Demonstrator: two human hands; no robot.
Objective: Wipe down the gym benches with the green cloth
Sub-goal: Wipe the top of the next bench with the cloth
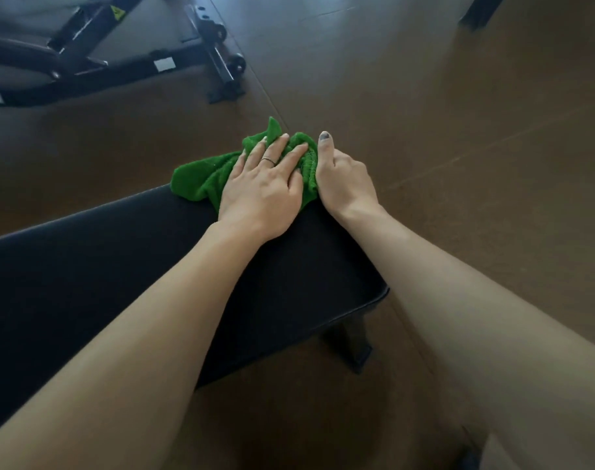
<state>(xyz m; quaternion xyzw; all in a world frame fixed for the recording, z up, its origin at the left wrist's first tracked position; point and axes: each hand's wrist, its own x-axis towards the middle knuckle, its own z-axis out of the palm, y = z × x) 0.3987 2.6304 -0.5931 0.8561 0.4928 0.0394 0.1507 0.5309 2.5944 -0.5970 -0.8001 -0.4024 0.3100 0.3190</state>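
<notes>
A crumpled green cloth [201, 179] lies on the far corner of a black padded gym bench [126, 266] that runs from the left edge to the middle of the head view. My left hand [262, 188] lies flat on the cloth with straight fingers, a ring on one finger. My right hand [343, 179] sits at the cloth's right side, thumb up; its fingers are hidden over the bench's far end, so whether they hold the cloth I cannot tell.
A second bench with a black metal frame and small wheels [221, 59] stands at the back left. Brown rubber floor tiles [459, 113] surround the bench. A bench leg [353, 347] shows under the near right corner. Another dark leg [476, 11] is at the top right.
</notes>
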